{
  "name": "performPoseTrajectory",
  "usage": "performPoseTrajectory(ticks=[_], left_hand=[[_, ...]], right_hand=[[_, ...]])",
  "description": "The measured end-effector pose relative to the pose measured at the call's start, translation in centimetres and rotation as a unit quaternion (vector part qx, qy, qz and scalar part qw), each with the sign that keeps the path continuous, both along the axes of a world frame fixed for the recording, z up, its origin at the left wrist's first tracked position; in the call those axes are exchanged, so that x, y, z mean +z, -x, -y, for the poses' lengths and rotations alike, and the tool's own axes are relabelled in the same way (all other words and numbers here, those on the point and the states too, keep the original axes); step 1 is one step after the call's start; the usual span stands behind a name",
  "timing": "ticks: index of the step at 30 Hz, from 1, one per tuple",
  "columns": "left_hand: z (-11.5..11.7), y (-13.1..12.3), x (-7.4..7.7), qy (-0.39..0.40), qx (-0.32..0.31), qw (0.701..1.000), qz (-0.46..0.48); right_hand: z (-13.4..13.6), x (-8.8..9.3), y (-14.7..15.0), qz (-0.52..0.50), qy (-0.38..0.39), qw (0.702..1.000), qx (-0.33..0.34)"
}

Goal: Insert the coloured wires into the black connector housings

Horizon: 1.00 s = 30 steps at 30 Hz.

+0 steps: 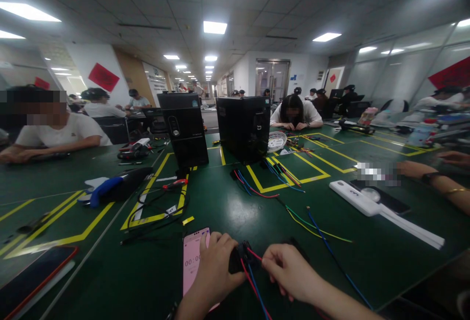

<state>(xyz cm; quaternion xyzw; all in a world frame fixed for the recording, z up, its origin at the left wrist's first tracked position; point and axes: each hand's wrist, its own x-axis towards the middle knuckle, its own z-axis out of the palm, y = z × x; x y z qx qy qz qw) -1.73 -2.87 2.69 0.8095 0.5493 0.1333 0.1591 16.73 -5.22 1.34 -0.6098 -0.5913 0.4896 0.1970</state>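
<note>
Near the front of the green table, my left hand (pixel 219 263) grips a small black block (pixel 244 250), its exact kind too dark to make out. My right hand (pixel 288 266) pinches a red wire (pixel 254 254) that runs to the block's right side. More red and blue wires (pixel 253 283) hang from the block toward me. A pink-screened phone (pixel 191 266) showing a timer lies under and beside my left hand. Just beyond my right hand, a green-yellow wire (pixel 316 231) and a blue wire (pixel 332 246) rest on the table.
Two black computer towers (pixel 186 134) (pixel 242 129) stand ahead. Loose wires (pixel 257 187) lie before them. On the left are a screwdriver (pixel 175 184) with black cables and a blue-and-black bundle (pixel 106 190). A white long-handled device (pixel 367 202) lies right, near another person's arm (pixel 422 173).
</note>
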Motion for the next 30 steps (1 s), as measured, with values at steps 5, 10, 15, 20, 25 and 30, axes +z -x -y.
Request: performPoseTrajectory(ticks=[5,10,15,20,25,30], left_hand=[[0.0,0.0,-0.1,-0.007,0.004,1.0,-0.008],[-0.1,0.1,-0.3,-0.009,0.001,1.0,-0.01],[0.0,0.1,-0.3,-0.009,-0.005,1.0,0.0],[0.1,0.0,-0.4,-0.012,-0.01,1.0,-0.003],[0.0,0.0,-0.8,-0.026,-0.017,0.999,-0.003],[-0.1,0.1,-0.6,-0.034,-0.024,0.999,0.0]], right_hand=[[0.8,-0.1,1.2,0.07,-0.162,0.983,0.058],[0.8,0.1,1.4,0.12,-0.224,0.963,0.093],[0.2,-0.3,-0.3,0.102,-0.212,0.971,0.04],[0.1,-0.8,0.5,-0.031,-0.058,0.998,0.019],[0.2,-1.0,1.8,-0.146,0.064,0.987,-0.004],[0.0,-1.3,1.8,-0.209,0.052,0.976,-0.033]])
